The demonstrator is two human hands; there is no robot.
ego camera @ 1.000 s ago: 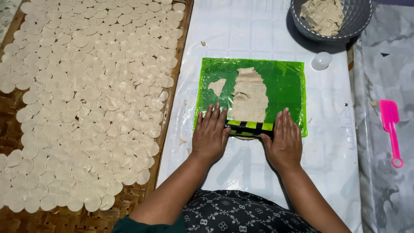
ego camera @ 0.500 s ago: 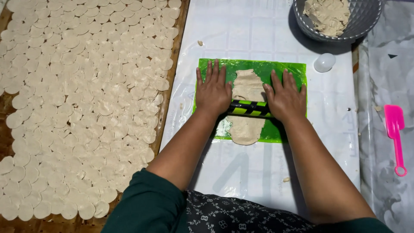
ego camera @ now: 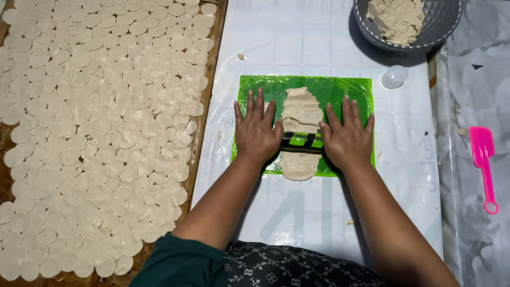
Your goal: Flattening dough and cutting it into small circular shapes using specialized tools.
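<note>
Dough (ego camera: 300, 116) is lying in a long flattened strip down the middle of the green plastic sheet (ego camera: 340, 90), which is sitting near the far edge of the white worktop (ego camera: 297, 42). I am pressing my left hand (ego camera: 257, 133) and my right hand (ego camera: 347, 139) flat on the black-and-green rolling pin (ego camera: 302, 141), fingers spread and pointing away from me, palms covering the pin's ends so only its middle is showing across the dough. A grey bowl (ego camera: 441, 26) holding more dough is standing at the far right corner, with a small white round lid (ego camera: 393, 77) just beside the sheet. A pink spatula (ego camera: 484, 159) is lying well apart by the right edge. Round dough discs (ego camera: 106, 133) are covering the woven tray (ego camera: 210, 69) along the left edge.
</note>
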